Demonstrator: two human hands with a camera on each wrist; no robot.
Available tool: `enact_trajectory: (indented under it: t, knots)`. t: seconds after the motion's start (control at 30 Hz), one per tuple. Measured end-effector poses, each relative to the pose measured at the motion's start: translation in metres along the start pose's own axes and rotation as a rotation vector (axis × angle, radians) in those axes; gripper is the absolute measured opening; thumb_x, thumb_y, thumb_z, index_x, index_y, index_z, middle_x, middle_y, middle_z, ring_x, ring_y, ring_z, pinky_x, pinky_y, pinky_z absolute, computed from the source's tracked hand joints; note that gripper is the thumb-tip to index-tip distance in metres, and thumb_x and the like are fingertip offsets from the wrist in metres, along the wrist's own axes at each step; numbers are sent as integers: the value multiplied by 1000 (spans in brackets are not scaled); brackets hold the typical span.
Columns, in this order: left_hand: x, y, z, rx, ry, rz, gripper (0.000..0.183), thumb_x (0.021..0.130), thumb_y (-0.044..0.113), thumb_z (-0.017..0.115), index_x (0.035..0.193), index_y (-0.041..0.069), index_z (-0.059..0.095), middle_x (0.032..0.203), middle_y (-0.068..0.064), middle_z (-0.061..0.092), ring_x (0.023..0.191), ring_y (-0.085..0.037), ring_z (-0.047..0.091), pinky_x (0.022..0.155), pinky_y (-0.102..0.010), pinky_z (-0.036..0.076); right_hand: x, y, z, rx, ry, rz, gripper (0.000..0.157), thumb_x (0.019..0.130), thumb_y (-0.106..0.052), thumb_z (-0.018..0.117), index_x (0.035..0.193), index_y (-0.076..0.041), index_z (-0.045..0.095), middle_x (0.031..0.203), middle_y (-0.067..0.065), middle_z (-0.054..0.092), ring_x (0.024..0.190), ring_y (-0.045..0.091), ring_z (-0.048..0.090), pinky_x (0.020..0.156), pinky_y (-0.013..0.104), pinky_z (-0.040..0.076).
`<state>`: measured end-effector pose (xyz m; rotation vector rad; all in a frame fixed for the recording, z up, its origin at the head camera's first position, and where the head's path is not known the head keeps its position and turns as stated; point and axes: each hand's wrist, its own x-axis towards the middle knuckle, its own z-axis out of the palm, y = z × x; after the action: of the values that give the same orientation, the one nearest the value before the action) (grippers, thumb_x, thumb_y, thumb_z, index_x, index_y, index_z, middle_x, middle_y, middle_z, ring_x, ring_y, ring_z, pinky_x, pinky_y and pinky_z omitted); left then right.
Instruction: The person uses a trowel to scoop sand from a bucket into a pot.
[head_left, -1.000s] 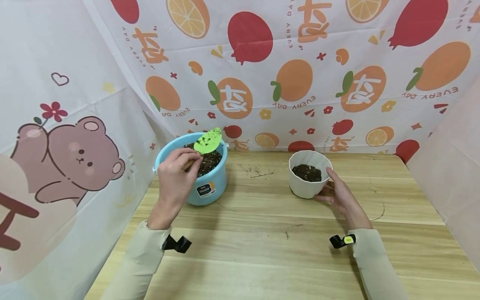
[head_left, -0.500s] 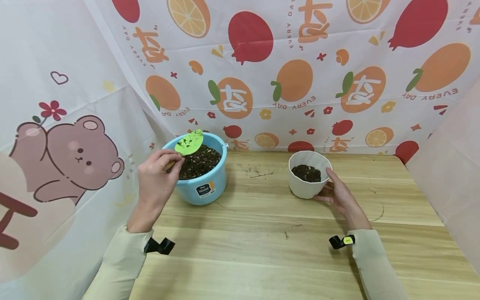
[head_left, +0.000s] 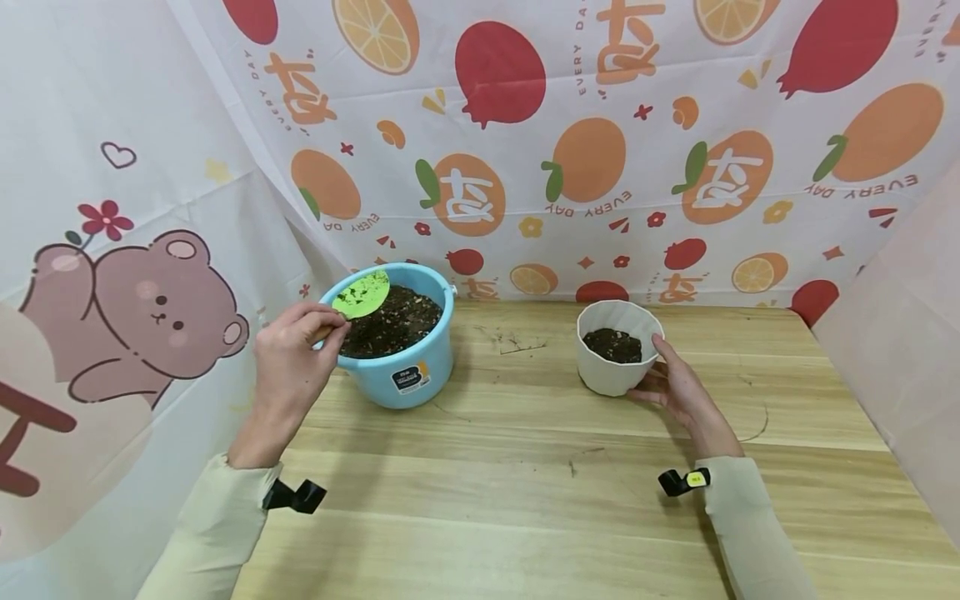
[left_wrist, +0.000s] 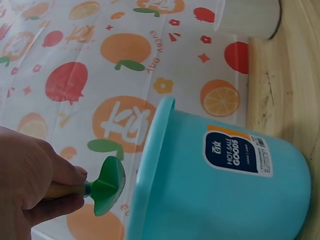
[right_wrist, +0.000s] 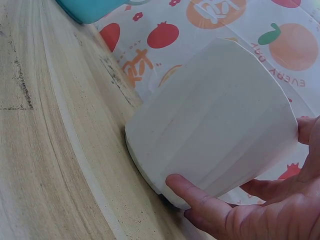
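Observation:
My left hand [head_left: 294, 354] grips the wooden handle [left_wrist: 62, 191] of a small green trowel [head_left: 362, 293]. Bits of soil cling to the trowel's blade, which is over the left part of a light blue bucket [head_left: 405, 387]. Dark soil [head_left: 397, 321] fills much of the bucket. On the right, my right hand [head_left: 682, 387] holds a white faceted flower pot [head_left: 611, 379] by its side, thumb at the rim and fingers low on the wall. The pot stands upright on the table with some dark soil [head_left: 615, 346] inside.
Soil crumbs [head_left: 517, 342] lie on the wooden table [head_left: 480, 500] between bucket and pot, with a few more nearer the front. A fruit-printed cloth [head_left: 510, 150] hangs behind the table, and a bear-printed cloth [head_left: 165, 317] hangs on the left.
My left hand has moved left and slightly down with the trowel, uncovering more of the soil in the bucket. The right hand and the pot have stayed put.

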<state>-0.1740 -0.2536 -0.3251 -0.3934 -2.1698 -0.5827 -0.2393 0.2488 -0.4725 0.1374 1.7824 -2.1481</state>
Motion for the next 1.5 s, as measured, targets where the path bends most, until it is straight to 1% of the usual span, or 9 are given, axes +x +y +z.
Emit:
enact_trajectory:
  t: [0.27, 0.33, 0.47, 0.53, 0.6, 0.8, 1.07, 1.2, 1.5]
  knots:
    - [-2, -5, -2, 77, -57, 34, 8, 78, -8, 81, 84, -4, 77, 82, -14, 74, 71, -27, 75, 77, 9, 32, 0, 0, 0, -11, 4, -3, 81, 102, -66, 33, 165, -20, 8, 167, 29, 7, 152, 46, 21, 108, 56, 47]
    - [-2, -5, -2, 104, -73, 37, 8, 77, -7, 82, 83, -2, 77, 82, -12, 74, 70, -26, 75, 73, 5, 38, 0, -1, 0, -8, 5, 0, 81, 103, -65, 33, 165, -20, 8, 167, 29, 7, 152, 46, 21, 108, 56, 48]
    - [0, -4, -4, 120, -113, 21, 8, 77, -7, 81, 81, -1, 77, 82, -12, 75, 68, -26, 75, 66, -25, 57, 0, -1, 1, 0, 2, 3, 80, 103, -64, 32, 165, -20, 6, 168, 29, 5, 153, 46, 20, 108, 56, 47]
    - [1, -3, -5, 118, -135, 6, 7, 77, -7, 81, 80, -1, 77, 82, -13, 75, 69, -27, 75, 65, -41, 58, 0, -1, 1, 3, 2, 1, 81, 103, -64, 32, 165, -20, 6, 168, 29, 5, 153, 46, 20, 108, 56, 47]
    - [3, -2, -6, 116, -153, -6, 7, 77, -7, 80, 80, -1, 77, 83, -14, 75, 68, -29, 75, 65, -48, 58, 1, -1, 0, 2, 0, -2, 81, 103, -64, 32, 165, -19, 6, 168, 30, 5, 153, 46, 20, 108, 56, 47]
    - [8, 3, -7, 125, -228, -36, 6, 78, -6, 79, 77, -1, 76, 82, -17, 74, 70, -33, 74, 69, -53, 58, 1, 0, -1, 11, -1, 9, 82, 103, -64, 33, 165, -18, 4, 168, 29, 4, 153, 46, 18, 108, 56, 48]
    - [17, 8, -8, 151, -358, -182, 4, 82, 2, 78, 79, 0, 77, 82, -17, 77, 76, -38, 75, 79, -62, 49, 1, 0, -1, 3, -2, 10, 82, 103, -65, 33, 165, -18, 5, 168, 29, 5, 153, 46, 20, 107, 55, 48]
    - [19, 8, -8, 156, -395, -229, 5, 84, 3, 76, 81, 1, 78, 79, -16, 78, 77, -38, 74, 79, -60, 48, 1, -1, -1, 5, -5, 7, 83, 103, -64, 33, 165, -17, 5, 168, 29, 5, 153, 46, 20, 108, 55, 48]
    - [23, 6, -8, 149, -431, -256, 5, 83, 4, 76, 79, 3, 78, 78, -16, 78, 72, -35, 74, 71, -54, 51, 1, 0, -1, 6, -4, 4, 82, 103, -64, 33, 165, -17, 4, 168, 30, 6, 153, 47, 20, 105, 53, 52]
